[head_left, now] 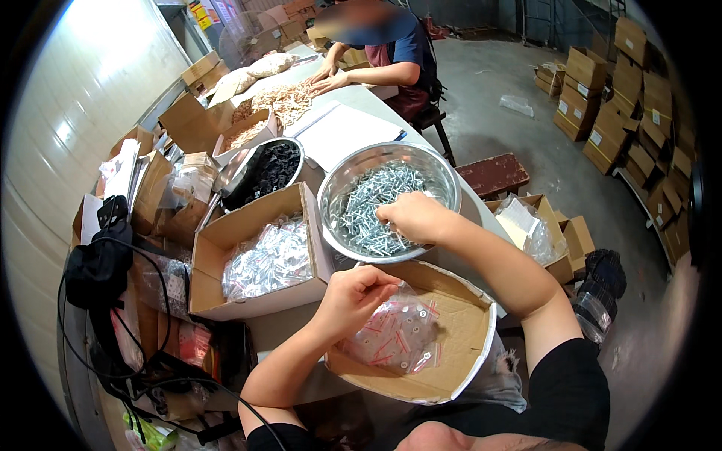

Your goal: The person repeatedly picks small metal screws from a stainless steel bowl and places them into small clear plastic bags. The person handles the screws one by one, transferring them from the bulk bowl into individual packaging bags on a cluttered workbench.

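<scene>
My right hand [419, 218] reaches into a steel bowl [328, 197], fingers curled in a pinch at the heap of silvery screws [378, 197]. Just how many it grips is hidden. Over the near cardboard box [460, 359], my left hand [355, 299] is closed, thumb against fingers, on what looks like a small clear plastic bag [407, 290]. Beneath that hand, inside the box, lies a pile of small clear zip bags [391, 335] with red strips and small white round pieces.
A carton [207, 279] of filled clear bags stands left of the bowl. Behind it are black parts [272, 171] in a metal bowl and paper sheets [353, 135]. Across the table a person [387, 60] handles a pile of tan pieces [282, 101]. A black cable [154, 259] hangs at left.
</scene>
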A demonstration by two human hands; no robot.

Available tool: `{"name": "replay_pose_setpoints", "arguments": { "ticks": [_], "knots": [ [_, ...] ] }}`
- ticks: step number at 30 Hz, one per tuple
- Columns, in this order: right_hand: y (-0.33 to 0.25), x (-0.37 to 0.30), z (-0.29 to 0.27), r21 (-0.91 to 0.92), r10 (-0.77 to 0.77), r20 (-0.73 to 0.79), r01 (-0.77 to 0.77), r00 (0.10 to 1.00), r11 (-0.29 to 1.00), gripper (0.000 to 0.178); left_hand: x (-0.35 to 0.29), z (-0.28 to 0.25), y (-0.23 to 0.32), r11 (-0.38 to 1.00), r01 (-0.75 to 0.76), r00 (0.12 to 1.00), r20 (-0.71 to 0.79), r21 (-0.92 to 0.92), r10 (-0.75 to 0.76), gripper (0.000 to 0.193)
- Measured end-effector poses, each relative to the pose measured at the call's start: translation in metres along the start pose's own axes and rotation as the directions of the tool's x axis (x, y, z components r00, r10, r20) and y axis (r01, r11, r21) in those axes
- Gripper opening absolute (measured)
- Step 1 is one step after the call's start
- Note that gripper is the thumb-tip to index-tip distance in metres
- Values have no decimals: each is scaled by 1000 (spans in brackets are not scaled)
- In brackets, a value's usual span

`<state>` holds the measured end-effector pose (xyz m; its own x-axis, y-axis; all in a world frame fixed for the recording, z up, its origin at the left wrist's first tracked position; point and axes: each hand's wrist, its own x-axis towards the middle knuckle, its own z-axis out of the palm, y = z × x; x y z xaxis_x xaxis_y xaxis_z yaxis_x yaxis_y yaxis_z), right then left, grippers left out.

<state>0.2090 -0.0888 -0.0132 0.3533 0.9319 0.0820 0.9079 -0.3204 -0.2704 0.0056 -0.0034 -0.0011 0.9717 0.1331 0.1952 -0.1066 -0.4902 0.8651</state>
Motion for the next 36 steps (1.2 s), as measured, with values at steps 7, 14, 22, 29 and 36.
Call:
{"name": "replay_pose_setpoints", "arguments": {
  "ticks": [7, 14, 22, 29, 36],
  "knots": [
    [7, 6, 1, 231, -132, 212, 81, 968, 970, 24, -2, -3, -6, 982, 124, 990, -53, -144, -133, 11],
    [10, 7, -13, 384, -204, 309, 74, 929, 920, 30, 3, -3, -8, 996, -34, 998, -56, -86, 30, 9],
    [24, 13, -8, 751, -104, 139, -36, 985, 660, 30, -2, -12, -5, 918, 210, 976, 10, -337, -219, 15],
    [7, 0, -33, 952, -64, 222, -202, 973, 230, 21, 2, -7, -4, 921, 70, 996, -21, -383, -85, 10],
    [-18, -15, -40, 977, -229, 197, -172, 953, 126, 19, 2, -12, -5, 861, 177, 983, 50, -477, -174, 14]
  ]
}}
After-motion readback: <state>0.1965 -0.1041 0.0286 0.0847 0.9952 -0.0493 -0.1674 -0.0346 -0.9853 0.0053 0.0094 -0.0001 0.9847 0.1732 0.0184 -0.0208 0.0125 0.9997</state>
